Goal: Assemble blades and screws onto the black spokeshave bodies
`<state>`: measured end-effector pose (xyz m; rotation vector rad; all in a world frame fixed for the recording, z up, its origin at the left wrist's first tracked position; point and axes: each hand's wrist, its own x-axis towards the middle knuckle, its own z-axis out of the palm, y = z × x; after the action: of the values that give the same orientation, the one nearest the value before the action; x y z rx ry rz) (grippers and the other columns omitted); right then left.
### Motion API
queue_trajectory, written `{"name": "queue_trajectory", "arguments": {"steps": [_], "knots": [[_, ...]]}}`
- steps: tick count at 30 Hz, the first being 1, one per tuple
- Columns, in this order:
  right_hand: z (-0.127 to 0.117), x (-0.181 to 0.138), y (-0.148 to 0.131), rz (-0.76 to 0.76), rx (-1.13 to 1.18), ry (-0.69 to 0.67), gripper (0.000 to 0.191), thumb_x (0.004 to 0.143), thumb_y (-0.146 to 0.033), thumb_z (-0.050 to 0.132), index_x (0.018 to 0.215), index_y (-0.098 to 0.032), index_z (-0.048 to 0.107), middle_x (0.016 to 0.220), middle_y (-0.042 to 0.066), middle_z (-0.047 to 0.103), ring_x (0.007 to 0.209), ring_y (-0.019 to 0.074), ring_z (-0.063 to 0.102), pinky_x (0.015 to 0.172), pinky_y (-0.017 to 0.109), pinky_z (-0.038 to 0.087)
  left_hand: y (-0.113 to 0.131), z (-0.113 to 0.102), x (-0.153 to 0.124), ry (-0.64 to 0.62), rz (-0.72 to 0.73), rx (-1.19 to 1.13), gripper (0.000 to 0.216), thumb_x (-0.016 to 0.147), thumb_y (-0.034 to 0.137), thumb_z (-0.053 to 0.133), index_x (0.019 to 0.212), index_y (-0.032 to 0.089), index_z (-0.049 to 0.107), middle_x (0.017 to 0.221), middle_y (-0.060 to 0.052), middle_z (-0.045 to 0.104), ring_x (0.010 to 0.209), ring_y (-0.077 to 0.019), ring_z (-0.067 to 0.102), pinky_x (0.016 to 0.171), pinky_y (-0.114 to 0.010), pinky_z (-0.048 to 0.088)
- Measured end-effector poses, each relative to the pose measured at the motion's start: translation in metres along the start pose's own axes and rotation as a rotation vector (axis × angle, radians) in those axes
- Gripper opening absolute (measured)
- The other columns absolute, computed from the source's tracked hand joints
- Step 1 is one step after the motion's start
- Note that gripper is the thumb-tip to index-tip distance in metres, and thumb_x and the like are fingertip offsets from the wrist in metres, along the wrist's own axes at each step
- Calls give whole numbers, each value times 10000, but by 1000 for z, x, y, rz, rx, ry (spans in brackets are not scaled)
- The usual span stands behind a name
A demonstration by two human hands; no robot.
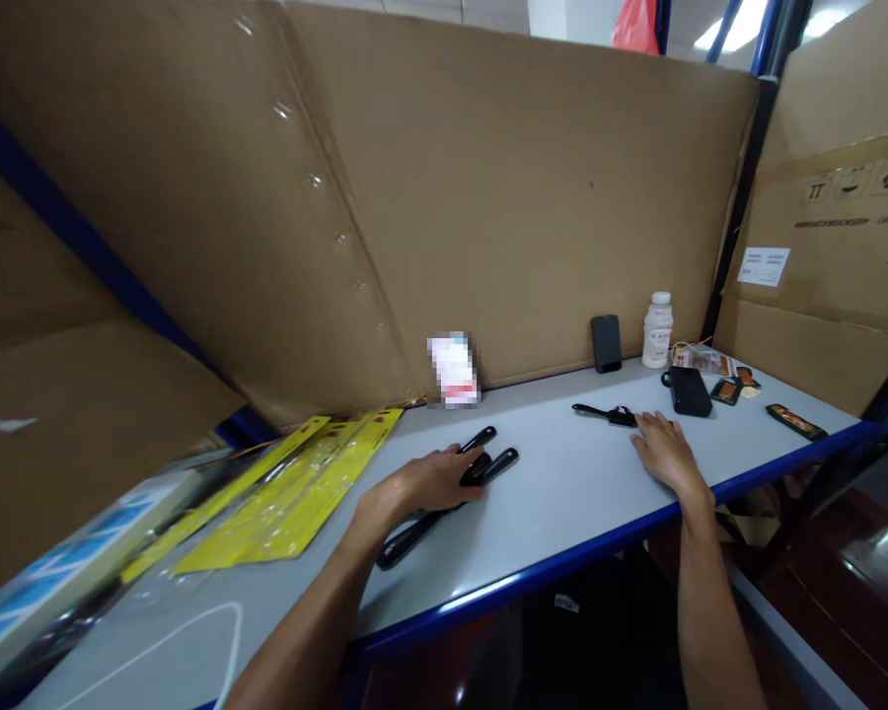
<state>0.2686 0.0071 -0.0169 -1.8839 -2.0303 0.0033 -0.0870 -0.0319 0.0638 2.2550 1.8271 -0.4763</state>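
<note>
My left hand [429,480] rests on the grey table [562,513], its fingers curled over a bunch of long black tools [455,493] whose handle ends stick out toward the upper right. My right hand [666,452] lies flat on the table with fingers stretched out, its fingertips just short of a small black tool [608,413] lying apart from the bunch.
Yellow plastic packages [296,488] lie to the left, a blue-white box [51,582] at far left. At the back stand a phone [606,343], a white bottle [658,330], a black case [690,390] and small packets [795,421]. Cardboard walls [488,197] rise behind; the blue table edge [562,567] is near.
</note>
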Motion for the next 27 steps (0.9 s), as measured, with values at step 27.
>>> {"name": "queue_trajectory", "arguments": {"steps": [27], "knots": [[-2,-81,-95,-338,277,31,436,1007,-155,375,1390,-131,584,1420,100,600,1379,242,479,1162,397,370,69,30,31,577,583,-44,475,1013,287,458,1466,147,450,1526,-152,478,1429,-263,429,1170,-454,382]]}}
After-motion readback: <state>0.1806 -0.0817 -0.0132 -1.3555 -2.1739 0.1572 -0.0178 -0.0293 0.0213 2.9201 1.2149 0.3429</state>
